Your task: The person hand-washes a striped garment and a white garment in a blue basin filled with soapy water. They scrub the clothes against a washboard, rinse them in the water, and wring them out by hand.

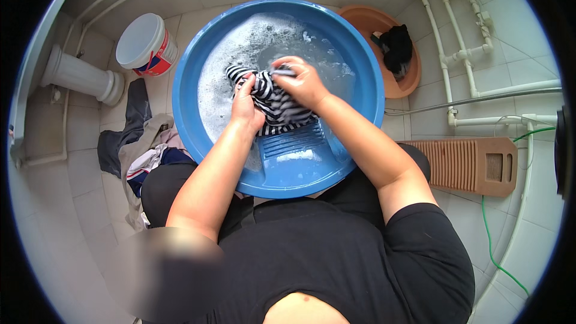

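A black-and-white striped garment (282, 105) is bunched between my hands, over a large blue basin (186, 84) of sudsy water. My left hand (245, 105) is closed on the garment's left side, thumb pointing up. Higher and to the right, my right hand (300, 81) has its fingers curled round a fold of the same cloth and is slightly blurred. The garment's lower part rests against the ridged washboard (294, 141) moulded into the basin's near side. White foam (225, 54) covers much of the water on the left.
An orange basin (414, 81) with dark clothes (396, 48) stands at the far right. A white bucket (141, 42) is at the far left, above piled clothes (141, 135). On the right are a brown washboard (471, 165), white pipes (462, 54) and a green hose (489, 234).
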### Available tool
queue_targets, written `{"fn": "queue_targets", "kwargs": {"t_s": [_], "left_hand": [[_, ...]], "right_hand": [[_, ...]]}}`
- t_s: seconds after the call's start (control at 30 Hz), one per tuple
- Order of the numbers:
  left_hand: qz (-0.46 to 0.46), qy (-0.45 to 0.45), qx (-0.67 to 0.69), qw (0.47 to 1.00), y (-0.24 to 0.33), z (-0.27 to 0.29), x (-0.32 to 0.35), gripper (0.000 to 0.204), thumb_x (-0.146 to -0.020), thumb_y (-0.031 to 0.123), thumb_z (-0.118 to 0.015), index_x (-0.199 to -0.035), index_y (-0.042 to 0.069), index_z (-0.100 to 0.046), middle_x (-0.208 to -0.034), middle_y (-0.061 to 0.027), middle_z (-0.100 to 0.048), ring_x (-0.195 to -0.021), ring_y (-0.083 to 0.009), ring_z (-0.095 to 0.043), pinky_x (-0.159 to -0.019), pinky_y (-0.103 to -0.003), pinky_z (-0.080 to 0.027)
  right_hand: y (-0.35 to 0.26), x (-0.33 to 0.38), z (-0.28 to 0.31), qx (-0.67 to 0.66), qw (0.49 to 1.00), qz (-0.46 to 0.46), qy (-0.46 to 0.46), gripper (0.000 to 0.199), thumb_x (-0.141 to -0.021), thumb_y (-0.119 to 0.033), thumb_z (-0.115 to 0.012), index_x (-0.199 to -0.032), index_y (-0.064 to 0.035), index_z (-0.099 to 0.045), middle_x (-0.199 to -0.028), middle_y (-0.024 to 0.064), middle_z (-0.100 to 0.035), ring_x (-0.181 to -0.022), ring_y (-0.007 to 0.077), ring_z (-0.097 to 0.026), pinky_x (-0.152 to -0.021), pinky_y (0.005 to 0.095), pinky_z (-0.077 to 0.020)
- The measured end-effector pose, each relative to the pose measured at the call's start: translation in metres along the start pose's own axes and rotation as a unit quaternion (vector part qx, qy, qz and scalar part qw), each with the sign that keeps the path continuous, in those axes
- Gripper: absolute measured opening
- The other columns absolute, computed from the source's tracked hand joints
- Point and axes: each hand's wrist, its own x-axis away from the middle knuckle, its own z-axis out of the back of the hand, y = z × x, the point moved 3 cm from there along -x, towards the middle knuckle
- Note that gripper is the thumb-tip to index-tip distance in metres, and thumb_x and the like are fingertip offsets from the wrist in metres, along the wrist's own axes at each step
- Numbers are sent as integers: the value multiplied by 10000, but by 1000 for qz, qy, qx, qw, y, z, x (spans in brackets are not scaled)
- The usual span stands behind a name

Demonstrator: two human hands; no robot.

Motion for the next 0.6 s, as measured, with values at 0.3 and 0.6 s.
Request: {"fn": "queue_targets", "kwargs": {"t_s": [0.3, 0.6], "left_hand": [[49, -72, -94, 992, -3, -8, 18, 268, -856, 298, -507, -975, 66, -575, -974, -66, -599, -888, -172, -576, -782, -336, -479], [84, -9, -144, 986, -5, -4, 13, 274, -846, 298, -455, -648, 115, -501, -585, -27, -516, -555, -152, -519, -564, -318, -448]], "right_hand": [[-67, 30, -39, 160, 955, 245, 48, 194, -645, -236, -671, -659, -89, -545, -683, 93, -543, -631, 287, -548, -565, 358, -457], [-83, 49, -54, 170, 972, 162, 11, 265, -708, -275, -642, -581, -86, -507, -595, 81, -537, -539, 253, -552, -488, 344, -436]]}}
